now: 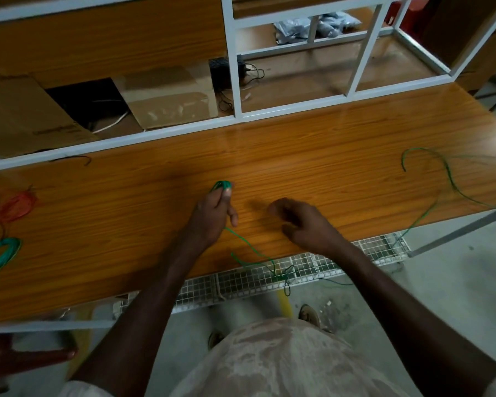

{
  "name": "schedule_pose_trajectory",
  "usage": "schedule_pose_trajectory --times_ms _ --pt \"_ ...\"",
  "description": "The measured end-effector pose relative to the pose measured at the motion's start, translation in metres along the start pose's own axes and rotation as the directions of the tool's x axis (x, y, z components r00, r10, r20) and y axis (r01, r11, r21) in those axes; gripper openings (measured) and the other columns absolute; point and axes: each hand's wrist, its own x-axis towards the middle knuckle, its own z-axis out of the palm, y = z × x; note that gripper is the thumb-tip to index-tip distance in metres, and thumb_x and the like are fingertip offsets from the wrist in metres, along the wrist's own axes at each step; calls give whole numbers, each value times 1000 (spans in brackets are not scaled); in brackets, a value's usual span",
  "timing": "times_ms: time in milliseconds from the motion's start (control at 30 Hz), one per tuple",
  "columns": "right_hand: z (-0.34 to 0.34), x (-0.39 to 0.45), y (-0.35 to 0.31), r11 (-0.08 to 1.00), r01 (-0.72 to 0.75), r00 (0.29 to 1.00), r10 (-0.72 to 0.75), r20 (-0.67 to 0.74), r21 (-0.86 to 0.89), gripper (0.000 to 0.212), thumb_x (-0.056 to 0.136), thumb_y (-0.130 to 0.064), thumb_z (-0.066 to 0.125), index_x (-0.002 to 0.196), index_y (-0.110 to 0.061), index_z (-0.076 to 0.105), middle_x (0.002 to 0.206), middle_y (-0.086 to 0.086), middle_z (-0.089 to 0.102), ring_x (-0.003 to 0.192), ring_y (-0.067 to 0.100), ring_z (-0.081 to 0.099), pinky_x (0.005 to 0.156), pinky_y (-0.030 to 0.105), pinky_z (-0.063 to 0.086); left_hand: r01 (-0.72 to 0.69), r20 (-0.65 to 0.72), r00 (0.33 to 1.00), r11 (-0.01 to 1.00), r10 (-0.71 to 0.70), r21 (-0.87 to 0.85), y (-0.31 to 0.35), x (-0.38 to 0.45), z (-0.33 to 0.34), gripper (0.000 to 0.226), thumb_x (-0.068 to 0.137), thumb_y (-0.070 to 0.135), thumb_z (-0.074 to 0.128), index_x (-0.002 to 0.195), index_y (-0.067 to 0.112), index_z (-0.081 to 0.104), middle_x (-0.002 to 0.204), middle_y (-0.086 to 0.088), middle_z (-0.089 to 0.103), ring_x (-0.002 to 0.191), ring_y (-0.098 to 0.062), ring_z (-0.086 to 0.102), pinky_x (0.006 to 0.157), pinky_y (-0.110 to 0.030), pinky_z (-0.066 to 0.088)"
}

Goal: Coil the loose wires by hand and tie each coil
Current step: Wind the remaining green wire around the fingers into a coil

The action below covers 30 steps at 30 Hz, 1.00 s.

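A green wire runs from the left hand back across the wooden table toward the person, dropping over the near edge into a tangle in front of the wire mesh tray below the tabletop. The upper end of this wire is wound into a few small loops at the tips of the left hand's fingers, which pinch them just above the table surface; the thumb lies along the side of the loops.

The right hand hovers near the left, slightly closer to the table's front edge, fingers loosely curled and holding nothing. It is blurred, so the exact finger positions cannot be made out.

Toward the right end of the table a second loose green wire arcs over the surface and trails off the near edge toward the floor.

At the far left of the table lie two finished bundles: a red coil and, nearer the front edge, a green coil. They sit close to each other, joined by a thin red strand.

Behind the table stands a white metal frame. Through it show flattened cardboard, a black box with dark cables, and some grey plastic bags further back.
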Motion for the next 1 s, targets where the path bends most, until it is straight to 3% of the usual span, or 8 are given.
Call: schedule_pose_trajectory --times_ms 100,200,300,467,600,700,800,1000 --pt "30 -6 -19 893 -101 968 -15 252 439 60 89 24 60 142 -1 51 137 19 68 134 23 64 102 29 55 -55 20 998 996 56 -72 21 4 4 38 117 26 36 119 5 69 64 -8 70 47 -3 51 57 -28 42" --pt "43 -8 -19 834 -163 931 -46 361 528 49 96 4 73 140 -6 54 119 21 75 116 30 72 104 45 57 -75 25 997 989 79 -128 36 8 2 33 117 26 36 134 16 62 64 -8 69 46 -7 49 51 -22 39" --pt "31 -10 -9 826 -194 926 -25 378 529 25 102 -12 72 122 0 66 88 11 69 81 21 67 79 39 58 -68 34 997 990 73 -124 32 9 -6 36 117 26 36 132 10 64 63 -8 67 47 -13 48 50 -26 41" --pt "-10 -6 6 955 -123 970 59 234 270 22 100 -26 76 96 -4 74 70 9 63 56 14 52 54 26 41 30 117 993 996 -20 -85 8 -2 -10 33 117 29 35 133 17 61 61 -9 64 44 -6 49 48 -23 40" --pt "-33 -1 8 996 50 993 -42 106 -76 22 90 -36 86 82 -18 75 64 -1 66 53 4 52 55 25 39 212 410 895 976 -177 -42 -9 -11 -9 45 116 36 37 138 5 60 56 -7 59 40 -10 44 41 -20 36" --pt "-47 5 8 989 105 992 -97 -79 105 17 91 -26 85 83 -15 75 63 0 56 56 9 47 55 28 35 316 629 767 928 -128 -197 -5 -28 -11 48 114 35 36 138 6 65 55 -7 56 37 -12 35 36 -18 28" --pt "-50 9 2 968 158 980 -128 -155 197 12 96 -18 79 90 -8 76 68 4 55 55 4 44 53 21 35 394 709 706 833 -4 -388 18 -46 -7 50 115 35 33 141 8 66 58 -12 48 42 -20 16 39 -19 21" --pt "-23 15 9 962 102 987 -65 -149 254 18 108 -20 65 104 -5 74 64 -7 47 49 -1 39 50 19 32 351 529 841 625 117 -697 56 -38 6 53 116 34 28 148 5 59 58 -12 51 38 -11 17 42 -17 28"
